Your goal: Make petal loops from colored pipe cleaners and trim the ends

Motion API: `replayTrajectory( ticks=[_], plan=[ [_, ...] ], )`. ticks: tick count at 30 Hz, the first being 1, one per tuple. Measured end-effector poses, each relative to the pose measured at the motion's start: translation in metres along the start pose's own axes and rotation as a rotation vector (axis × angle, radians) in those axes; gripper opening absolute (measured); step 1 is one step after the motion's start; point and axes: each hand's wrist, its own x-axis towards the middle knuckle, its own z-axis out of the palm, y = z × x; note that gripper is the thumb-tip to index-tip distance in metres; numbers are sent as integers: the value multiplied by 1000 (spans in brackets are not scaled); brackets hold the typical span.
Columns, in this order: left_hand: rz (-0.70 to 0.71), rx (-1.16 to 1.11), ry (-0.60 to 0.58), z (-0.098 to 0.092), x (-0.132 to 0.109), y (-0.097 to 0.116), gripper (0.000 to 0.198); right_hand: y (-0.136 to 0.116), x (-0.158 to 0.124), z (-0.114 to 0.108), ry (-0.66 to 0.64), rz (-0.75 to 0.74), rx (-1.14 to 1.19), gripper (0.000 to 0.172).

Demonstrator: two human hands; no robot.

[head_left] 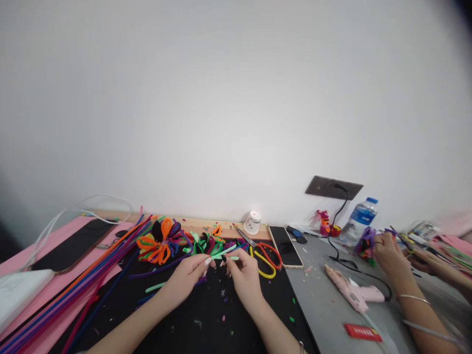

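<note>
"Two hands on one piece: your left hand [186, 281] and right hand [244, 278] both had their fingers pinched shut on the mint-green pipe cleaner [226, 252]."

"Agreed. You held it just above the dark tabletop [221, 319], its long axis running left to right between your fingertips, rising slightly rightward, neither hand nearer. Beyond lay the scissors [252, 243] and phone [284, 246]. The water bottle [360, 219] label was too blurred to read."

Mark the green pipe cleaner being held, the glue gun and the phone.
green pipe cleaner [225, 252]: head view, mid-length.
glue gun [347, 290]: head view, pink body.
phone [284, 246]: head view, dark screen.
</note>
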Motion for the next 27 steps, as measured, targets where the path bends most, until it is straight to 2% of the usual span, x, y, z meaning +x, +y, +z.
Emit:
replayTrajectory(
  ticks=[7,15,27],
  plan=[
    [14,73,19,-2,0,6,34,0,-2,0,-12,-34,-65,12],
    [24,144,54,-2,0,6,36,-3,-4,0,-9,-175,-167,12],
    [33,140,40,-1,1,7,35,-6,-10,0,-139,-409,-199,15]
  ],
)
